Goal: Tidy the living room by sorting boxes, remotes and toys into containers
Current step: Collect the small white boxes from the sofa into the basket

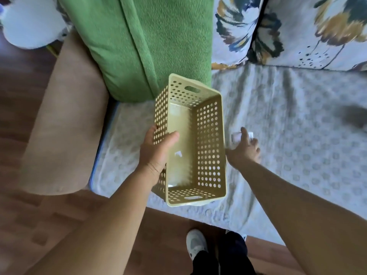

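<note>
A pale yellow-green perforated basket [190,141] hangs over the front edge of a sofa seat [297,135], tilted so its bare inside faces the camera, a slot handle at each short end. The left hand [156,151] grips its long left wall, thumb inside and fingers curled round the outside. At three o'clock from the basket, the right hand [245,147] reaches down to a small white object [237,136] lying on the seat; motion blur hides whether that grip is closed on it or merely touching. A green cushion [139,46] stands at twelve o'clock, floral back cushions [297,30] at one o'clock, a beige armrest [65,120] at nine. At six o'clock, a white shoe [195,243] rests on the wooden floor [29,225].
</note>
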### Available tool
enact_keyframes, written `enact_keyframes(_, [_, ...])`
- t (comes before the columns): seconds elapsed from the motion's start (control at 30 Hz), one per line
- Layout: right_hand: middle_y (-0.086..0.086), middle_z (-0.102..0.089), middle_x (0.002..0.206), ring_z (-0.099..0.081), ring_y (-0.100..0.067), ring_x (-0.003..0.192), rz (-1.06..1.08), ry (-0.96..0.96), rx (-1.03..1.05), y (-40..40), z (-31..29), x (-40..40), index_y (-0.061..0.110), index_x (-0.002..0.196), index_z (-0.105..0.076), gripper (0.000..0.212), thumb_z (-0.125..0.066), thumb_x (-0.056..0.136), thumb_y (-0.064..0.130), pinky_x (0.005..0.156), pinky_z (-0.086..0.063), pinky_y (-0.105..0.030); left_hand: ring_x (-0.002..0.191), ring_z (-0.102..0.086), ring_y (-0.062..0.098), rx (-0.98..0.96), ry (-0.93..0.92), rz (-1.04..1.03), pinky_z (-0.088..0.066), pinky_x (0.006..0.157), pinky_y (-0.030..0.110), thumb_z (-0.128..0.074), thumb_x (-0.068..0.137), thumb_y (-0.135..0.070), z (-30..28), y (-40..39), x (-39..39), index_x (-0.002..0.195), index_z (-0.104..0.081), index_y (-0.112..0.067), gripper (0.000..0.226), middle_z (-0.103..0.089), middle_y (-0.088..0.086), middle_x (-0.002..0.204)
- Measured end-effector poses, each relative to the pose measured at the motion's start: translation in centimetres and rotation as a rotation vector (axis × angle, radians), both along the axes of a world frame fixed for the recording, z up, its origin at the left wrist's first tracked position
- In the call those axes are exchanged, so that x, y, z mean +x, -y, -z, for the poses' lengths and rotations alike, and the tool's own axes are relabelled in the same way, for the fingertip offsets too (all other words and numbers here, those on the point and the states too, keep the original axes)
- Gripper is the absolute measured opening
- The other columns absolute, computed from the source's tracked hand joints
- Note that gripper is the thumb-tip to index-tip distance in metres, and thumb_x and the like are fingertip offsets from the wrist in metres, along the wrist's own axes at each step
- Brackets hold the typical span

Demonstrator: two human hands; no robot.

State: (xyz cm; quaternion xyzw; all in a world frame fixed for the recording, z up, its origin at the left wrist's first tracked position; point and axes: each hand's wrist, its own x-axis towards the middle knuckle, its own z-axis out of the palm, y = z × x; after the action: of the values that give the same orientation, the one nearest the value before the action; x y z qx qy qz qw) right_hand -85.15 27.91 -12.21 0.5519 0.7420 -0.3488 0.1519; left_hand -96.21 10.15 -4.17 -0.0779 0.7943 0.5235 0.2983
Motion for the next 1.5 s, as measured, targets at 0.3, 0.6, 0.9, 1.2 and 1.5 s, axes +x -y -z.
enact_keyframes(0.3, [-0.009,-0.036,0.139,-0.033,-0.029,0.131,0.262,-0.431,0.175,-3.1,-12.8,-1.0,0.042,0.143,-0.020,0.074,-0.057,0.080,0.044,0.110,-0.028,-0.042,0.111,-0.067,0.033,0.024,-0.010,0.166,-0.055,0.095,0.055,-0.073,0.051,-0.062,-4.2,-6.5,2.5,0.135,-0.052,-0.043,0.089,-0.071,0.005,0.122])
enact_keyframes(0.6, [-0.010,-0.033,0.145,-0.029,-0.030,0.134,0.240,-0.278,0.154,-7.8,-15.9,5.4,0.038,0.147,-0.013,0.081,-0.059,0.081,0.051,0.107,-0.035,-0.043,0.107,-0.065,0.020,0.110,-0.011,0.417,-0.049,0.092,0.032,-0.070,0.047,-0.053,-9.7,-15.4,9.3,0.121,-0.053,-0.039,0.077,-0.069,-0.012,0.104])
enact_keyframes(0.9, [-0.013,-0.035,0.143,-0.028,-0.032,0.134,0.207,-0.296,0.194,-18.4,-13.3,10.9,0.018,0.144,-0.022,0.070,-0.054,0.089,0.046,0.111,-0.025,-0.041,0.106,-0.070,0.028,0.007,-0.014,0.440,-0.054,0.098,0.052,-0.072,0.049,-0.054,-6.7,-26.1,13.7,0.124,-0.064,-0.037,0.077,-0.076,0.000,0.109])
enact_keyframes(1.2, [-0.006,-0.027,0.149,-0.024,-0.028,0.136,0.207,-0.242,0.177,-32.9,-6.0,16.4,0.025,0.147,-0.020,0.064,-0.050,0.090,0.021,0.113,-0.023,-0.038,0.102,-0.071,0.032,-0.090,-0.008,0.332,-0.055,0.093,0.057,-0.070,0.051,-0.052,-2.1,-34.7,15.5,0.128,-0.060,-0.036,0.080,-0.076,0.002,0.107])
enact_keyframes(1.5, [-0.004,0.008,0.160,0.006,-0.029,0.147,-0.127,0.154,0.078,-37.4,1.2,19.1,0.032,0.150,0.002,0.093,-0.054,0.084,-0.002,0.119,-0.015,-0.045,0.094,-0.074,0.026,-0.106,-0.030,0.305,-0.058,0.090,0.051,-0.067,0.050,-0.049,-0.3,-37.8,15.2,0.107,-0.068,-0.038,0.058,-0.079,-0.005,0.095])
